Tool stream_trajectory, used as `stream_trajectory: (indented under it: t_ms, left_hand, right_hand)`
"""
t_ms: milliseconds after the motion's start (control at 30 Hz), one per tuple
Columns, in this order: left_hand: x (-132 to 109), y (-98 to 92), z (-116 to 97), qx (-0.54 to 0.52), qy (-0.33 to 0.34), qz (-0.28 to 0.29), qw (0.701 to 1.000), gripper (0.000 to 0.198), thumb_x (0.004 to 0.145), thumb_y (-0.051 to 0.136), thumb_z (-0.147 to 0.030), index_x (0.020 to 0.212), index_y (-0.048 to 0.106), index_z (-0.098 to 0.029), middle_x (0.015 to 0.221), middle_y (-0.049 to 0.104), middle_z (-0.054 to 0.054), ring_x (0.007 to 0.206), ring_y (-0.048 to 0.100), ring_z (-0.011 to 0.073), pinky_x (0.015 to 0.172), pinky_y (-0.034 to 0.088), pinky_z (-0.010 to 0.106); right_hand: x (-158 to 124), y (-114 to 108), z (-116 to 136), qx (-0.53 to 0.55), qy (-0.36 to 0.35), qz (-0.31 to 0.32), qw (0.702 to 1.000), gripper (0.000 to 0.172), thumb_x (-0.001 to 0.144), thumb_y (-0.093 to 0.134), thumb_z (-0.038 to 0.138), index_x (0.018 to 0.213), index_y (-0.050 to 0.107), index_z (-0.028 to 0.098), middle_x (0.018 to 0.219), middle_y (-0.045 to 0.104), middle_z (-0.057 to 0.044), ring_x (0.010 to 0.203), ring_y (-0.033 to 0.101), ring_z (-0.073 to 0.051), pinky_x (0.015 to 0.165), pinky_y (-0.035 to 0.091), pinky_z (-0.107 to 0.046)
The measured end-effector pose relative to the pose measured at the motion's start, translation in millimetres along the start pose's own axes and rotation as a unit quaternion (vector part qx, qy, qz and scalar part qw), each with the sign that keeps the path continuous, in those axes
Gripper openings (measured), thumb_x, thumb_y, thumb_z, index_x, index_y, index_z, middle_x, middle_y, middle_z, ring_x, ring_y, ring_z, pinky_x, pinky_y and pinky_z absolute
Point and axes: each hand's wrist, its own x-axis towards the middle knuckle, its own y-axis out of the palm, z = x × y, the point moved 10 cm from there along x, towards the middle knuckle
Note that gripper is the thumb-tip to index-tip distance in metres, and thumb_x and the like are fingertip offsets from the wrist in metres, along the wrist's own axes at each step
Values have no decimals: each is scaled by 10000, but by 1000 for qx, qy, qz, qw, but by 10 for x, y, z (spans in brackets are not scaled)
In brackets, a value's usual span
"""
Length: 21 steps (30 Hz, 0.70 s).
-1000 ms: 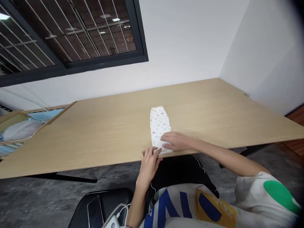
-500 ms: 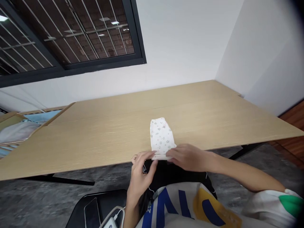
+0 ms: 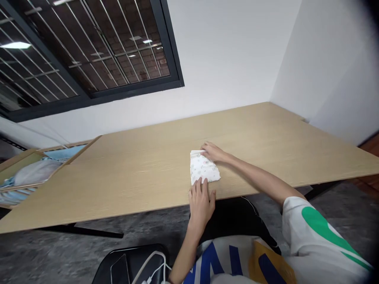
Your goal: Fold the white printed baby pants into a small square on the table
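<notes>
A folded white cloth (image 3: 203, 167) with a small printed pattern lies on the wooden table, in front of my body. It looks like a small fabric piece, narrower at the far end; I cannot tell what kind. My left hand (image 3: 201, 203) is at its near edge, fingers stretched out with the fingertips resting on the fabric. At the far right corner, the fingers of my right hand (image 3: 213, 152) are bent around the cloth's edge and appear to pinch it. The tips of those fingers are partly hidden.
The pale wooden table (image 3: 142, 169) runs along a white wall below a barred window (image 3: 118, 47). On the left stands a wooden crib (image 3: 44, 169) with blue and white bedding. A black chair (image 3: 102, 264) with a phone (image 3: 120, 270) and a white cable (image 3: 154, 254) is below left.
The cloth's near end has been folded up, so it looks shorter and sits farther from the table edge. My right hand moved to its far end; my left hand shifted right, flattening out.
</notes>
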Motion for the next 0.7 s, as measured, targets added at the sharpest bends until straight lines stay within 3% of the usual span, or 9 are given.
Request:
stream_trajectory:
  t_ms: [100, 167, 300, 433, 533, 700]
  left_hand:
    - [-32, 103, -1, 30, 4, 3, 1000, 475, 1044, 500, -365, 1463, 554, -150, 1518, 571, 188, 1405, 522, 364, 1077, 482, 534]
    - [-58, 123, -7, 37, 5, 6, 999, 493, 1043, 500, -375, 1482, 550, -156, 1544, 548, 188, 1441, 492, 367, 1098, 471, 537]
    - [-89, 124, -40, 31, 6, 9, 999, 513, 1030, 520, -389, 1484, 555, -152, 1536, 549, 204, 1454, 474, 383, 1107, 461, 548]
    - [-115, 169, -64, 44, 7, 12, 999, 453, 1026, 519, -425, 1264, 702, -85, 1245, 713, 244, 1263, 620, 403, 1056, 470, 582]
    - [-132, 199, -68, 63, 8, 16, 998, 479, 1029, 503, -451, 1152, 739, -53, 1103, 745, 246, 1149, 667, 395, 1034, 473, 571]
    - [-104, 135, -75, 58, 9, 12, 998, 453, 1030, 508, -431, 1248, 690, -78, 1300, 682, 235, 1290, 581, 400, 1068, 450, 544]
  right_hand:
    - [22, 136, -64, -18, 11, 7, 1000, 260, 1026, 511, 208, 1189, 692, 119, 1207, 655, -176, 1174, 606, -291, 1047, 462, -449]
    - [-49, 149, 59, -27, -5, -7, 1000, 344, 1041, 492, 239, 1318, 644, 105, 1335, 618, -216, 1281, 560, -329, 1105, 417, -512]
    - [-391, 328, 748, 12, -170, 34, 985, 548, 1070, 473, 440, 1541, 496, 160, 1614, 445, -193, 1499, 400, -332, 1224, 300, -535]
    - [-809, 608, 1288, 68, -300, 120, 944, 575, 1099, 397, 470, 1564, 483, 143, 1662, 398, -155, 1568, 315, -272, 1276, 264, -470]
    - [-903, 776, 1311, 70, -305, 161, 936, 602, 1112, 359, 447, 1564, 465, 62, 1664, 370, -182, 1590, 259, -274, 1304, 223, -458]
    - [-699, 908, 963, 61, -246, 179, 951, 596, 1109, 359, 450, 1622, 389, 148, 1699, 299, -119, 1607, 203, -243, 1321, 166, -485]
